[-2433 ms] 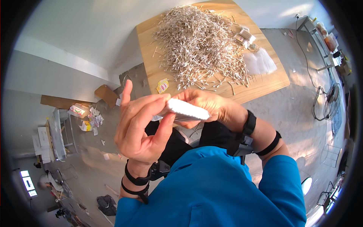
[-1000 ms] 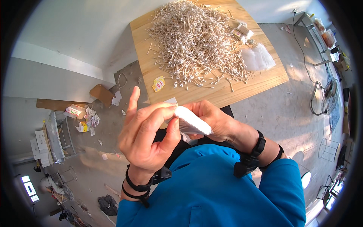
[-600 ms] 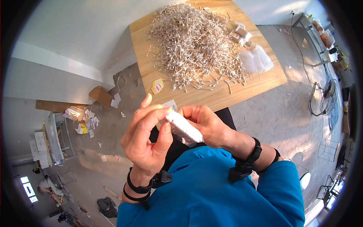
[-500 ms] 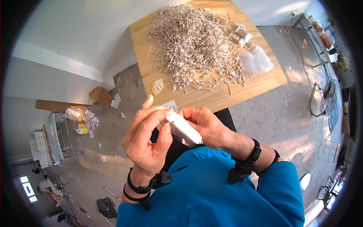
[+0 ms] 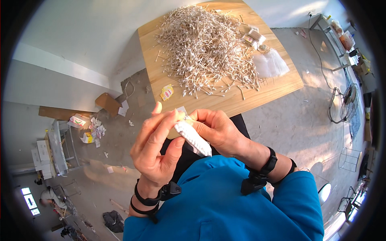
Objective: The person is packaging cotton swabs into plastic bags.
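Between my two hands is a bundle of cotton swabs (image 5: pixel 194 139), its white tips packed in a long row facing up. It seems to sit in a clear plastic bag, with a shiny edge showing by the fingertips. My left hand (image 5: pixel 156 146) grips its left end, the index finger bent over the top and the thumb near its lower side. With thumb and forefinger, my right hand (image 5: pixel 219 132) pinches the far side of the bundle. Beyond the hands, a large heap of loose cotton swabs (image 5: pixel 205 48) covers much of the wooden table (image 5: pixel 237 105).
Clear plastic bags (image 5: pixel 271 64) and small filled packs (image 5: pixel 254 37) lie right of the heap. A yellow and white label (image 5: pixel 167 92) rests near the table's left edge. On the floor stand a fan (image 5: pixel 349 98) at right and scattered litter (image 5: pixel 96 127) at left.
The bundle has turned slightly, so more of its white tips face up. My left thumb has shifted a little down along it, and my right fingers have moved slightly left.
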`<state>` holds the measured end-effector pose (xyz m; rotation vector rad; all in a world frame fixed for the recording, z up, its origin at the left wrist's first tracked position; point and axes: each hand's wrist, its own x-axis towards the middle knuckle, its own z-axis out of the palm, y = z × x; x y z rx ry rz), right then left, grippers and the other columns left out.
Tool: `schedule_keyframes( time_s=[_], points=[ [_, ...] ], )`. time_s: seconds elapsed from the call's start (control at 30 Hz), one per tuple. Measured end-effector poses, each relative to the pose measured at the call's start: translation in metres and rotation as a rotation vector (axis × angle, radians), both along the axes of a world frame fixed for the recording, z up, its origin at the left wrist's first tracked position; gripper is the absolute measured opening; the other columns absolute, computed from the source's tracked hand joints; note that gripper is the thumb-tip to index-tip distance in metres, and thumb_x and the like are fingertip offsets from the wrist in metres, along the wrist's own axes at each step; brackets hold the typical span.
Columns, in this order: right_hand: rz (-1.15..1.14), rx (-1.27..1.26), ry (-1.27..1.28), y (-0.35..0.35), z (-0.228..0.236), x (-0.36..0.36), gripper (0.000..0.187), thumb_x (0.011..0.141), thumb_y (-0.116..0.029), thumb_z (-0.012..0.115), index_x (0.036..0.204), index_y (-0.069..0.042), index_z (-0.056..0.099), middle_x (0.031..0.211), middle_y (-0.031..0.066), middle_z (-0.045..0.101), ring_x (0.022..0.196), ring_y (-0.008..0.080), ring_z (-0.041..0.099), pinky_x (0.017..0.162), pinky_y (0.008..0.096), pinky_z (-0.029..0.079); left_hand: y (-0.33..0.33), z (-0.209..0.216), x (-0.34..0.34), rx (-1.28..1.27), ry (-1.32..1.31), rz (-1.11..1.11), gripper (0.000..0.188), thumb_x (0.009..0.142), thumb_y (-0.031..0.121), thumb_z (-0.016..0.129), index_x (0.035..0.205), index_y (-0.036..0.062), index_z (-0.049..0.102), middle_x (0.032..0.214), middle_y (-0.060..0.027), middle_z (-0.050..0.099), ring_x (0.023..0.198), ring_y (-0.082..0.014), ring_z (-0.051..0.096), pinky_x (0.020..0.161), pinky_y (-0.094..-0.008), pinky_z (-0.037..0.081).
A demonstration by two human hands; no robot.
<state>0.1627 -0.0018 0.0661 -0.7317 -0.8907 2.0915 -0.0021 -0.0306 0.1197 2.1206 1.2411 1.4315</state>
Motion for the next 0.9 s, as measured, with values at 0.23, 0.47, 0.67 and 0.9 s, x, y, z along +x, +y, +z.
schedule_keyframes(
  time_s=[0.23,0.47,0.67,0.9],
  points=[
    [-0.006,0.031,-0.028,-0.007,0.003,0.004,0.020,0.103,-0.016,0.056,0.100,0.004,0.059,0.068,0.0009,0.056,0.056,0.0050,0.047,0.048,0.0220,0.038,0.000,0.004,0.003,0.052,0.029,-0.038,0.029,0.088,0.008,0.073,0.113,-0.0054,0.070,0.103,-0.0174,0.071,0.092,-0.0286,0.070,0.105,-0.0571,0.046],
    [0.003,0.015,-0.008,-0.010,-0.002,0.006,0.022,0.103,-0.018,0.057,0.094,0.002,0.060,0.066,0.0001,0.055,0.055,0.0043,0.046,0.046,0.0217,0.035,0.005,0.005,0.001,-0.020,0.037,-0.067,0.022,0.088,0.010,0.073,0.105,-0.0034,0.070,0.098,-0.0147,0.070,0.087,-0.0268,0.069,0.104,-0.0565,0.046],
    [0.175,0.082,-0.029,-0.005,-0.011,0.012,0.024,0.103,-0.023,0.060,0.096,0.000,0.062,0.067,-0.0012,0.056,0.055,0.0036,0.046,0.047,0.0216,0.035,0.022,-0.001,-0.024,-0.331,-0.147,-0.432,0.021,0.089,0.015,0.075,0.103,-0.0002,0.068,0.098,-0.0130,0.070,0.093,-0.0239,0.068,0.102,-0.0503,0.048],
    [0.174,0.083,-0.102,0.015,0.000,0.020,0.026,0.102,-0.025,0.061,0.095,0.000,0.062,0.067,-0.0007,0.057,0.056,0.0044,0.048,0.049,0.0206,0.038,0.013,-0.013,-0.018,-0.552,-0.564,-0.412,0.047,0.088,0.022,0.077,0.124,-0.0041,0.061,0.111,-0.0156,0.069,0.113,-0.0264,0.063,0.108,-0.0475,0.042]
  ],
)
